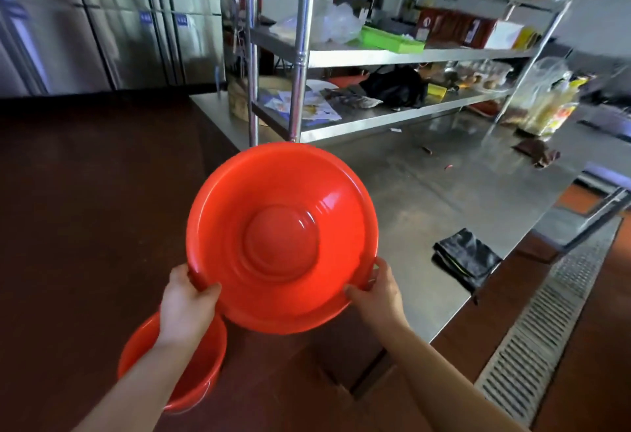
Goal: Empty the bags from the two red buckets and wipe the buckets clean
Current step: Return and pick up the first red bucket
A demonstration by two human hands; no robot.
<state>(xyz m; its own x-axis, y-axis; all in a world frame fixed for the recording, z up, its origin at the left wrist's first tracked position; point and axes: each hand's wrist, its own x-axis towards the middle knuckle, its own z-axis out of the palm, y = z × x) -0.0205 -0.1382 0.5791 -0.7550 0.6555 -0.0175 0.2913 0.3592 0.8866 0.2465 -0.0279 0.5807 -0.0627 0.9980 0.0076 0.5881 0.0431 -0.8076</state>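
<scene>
I hold a red bucket (282, 237) up in the air, tilted so its empty inside faces me. My left hand (187, 301) grips its near-left rim with the thumb curled over the edge. My right hand (378, 290) grips the near-right rim the same way. A second red bucket (201, 373) stands on the dark red floor below my left forearm, partly hidden by it. A folded dark cloth (466, 259) lies on the steel table (426, 199) to the right of the held bucket.
A steel shelf rack (341, 55) with bags, boxes and a green tray stands on the table's far side. A brown rag (539, 153) lies at the table's right. Steel refrigerator doors (102, 21) line the left wall. A floor drain grate (539, 322) runs on the right.
</scene>
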